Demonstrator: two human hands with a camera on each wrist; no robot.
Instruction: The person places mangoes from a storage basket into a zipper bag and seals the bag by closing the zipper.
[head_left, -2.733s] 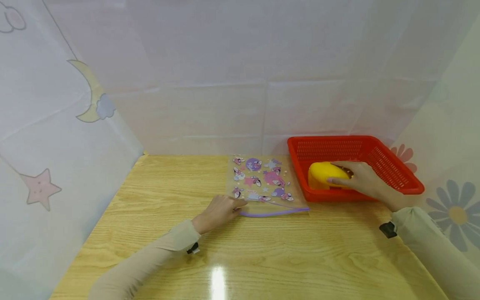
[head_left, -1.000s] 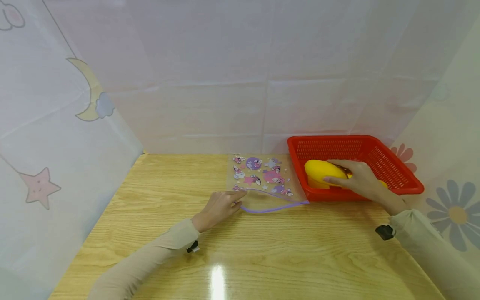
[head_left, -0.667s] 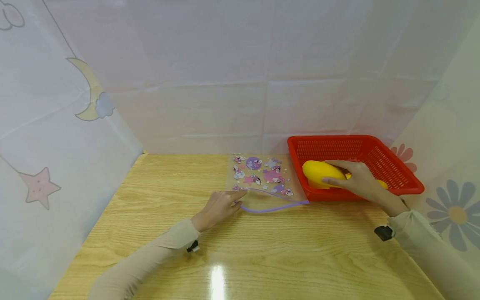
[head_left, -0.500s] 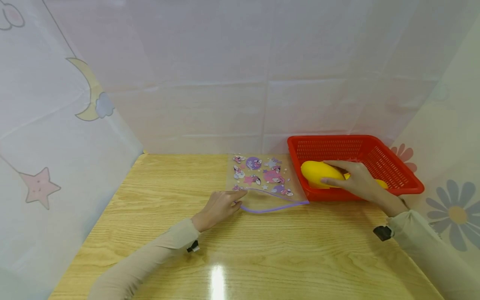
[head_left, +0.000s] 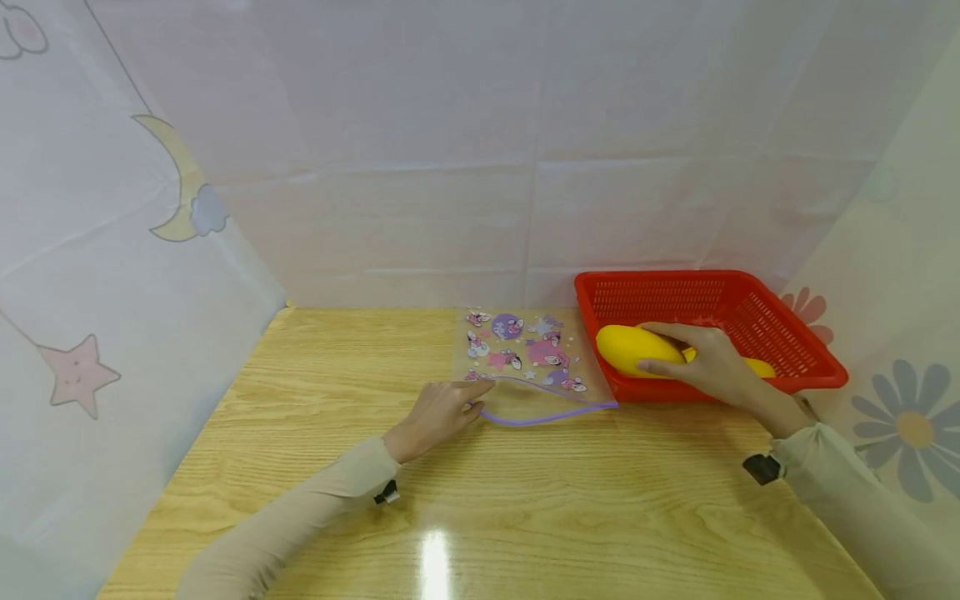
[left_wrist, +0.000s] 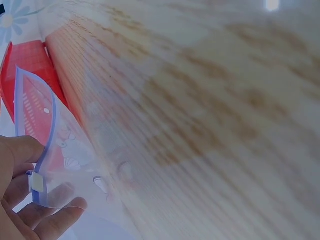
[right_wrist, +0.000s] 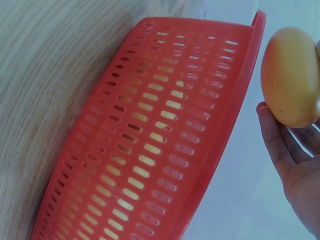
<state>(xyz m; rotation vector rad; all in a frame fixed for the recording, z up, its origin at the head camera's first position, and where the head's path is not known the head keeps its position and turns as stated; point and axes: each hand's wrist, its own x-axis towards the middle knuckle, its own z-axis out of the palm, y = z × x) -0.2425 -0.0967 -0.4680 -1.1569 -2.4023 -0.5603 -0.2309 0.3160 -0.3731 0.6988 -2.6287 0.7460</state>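
Red slotted plastic basket (head_left: 776,333), 3 o'clock: rounded yellow pieces (head_left: 761,367) inside. Right hand (head_left: 708,360) grips yellow oval object (head_left: 636,350) above basket, shifted toward 9 o'clock. Left hand (head_left: 435,421) pinches clear printed zip bag (head_left: 543,353), gaping.

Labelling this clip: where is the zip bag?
In the head view, the zip bag lies on the table left of the red basket, its near left corner in the left hand.

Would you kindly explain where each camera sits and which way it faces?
Head: on the head, facing forward and down at the table; left hand and right hand show.
Left wrist: on that wrist, facing the printed bag; left hand shows.
Right wrist: on that wrist, facing the red basket and yellow object; right hand shows.
Wrist views share the red basket.
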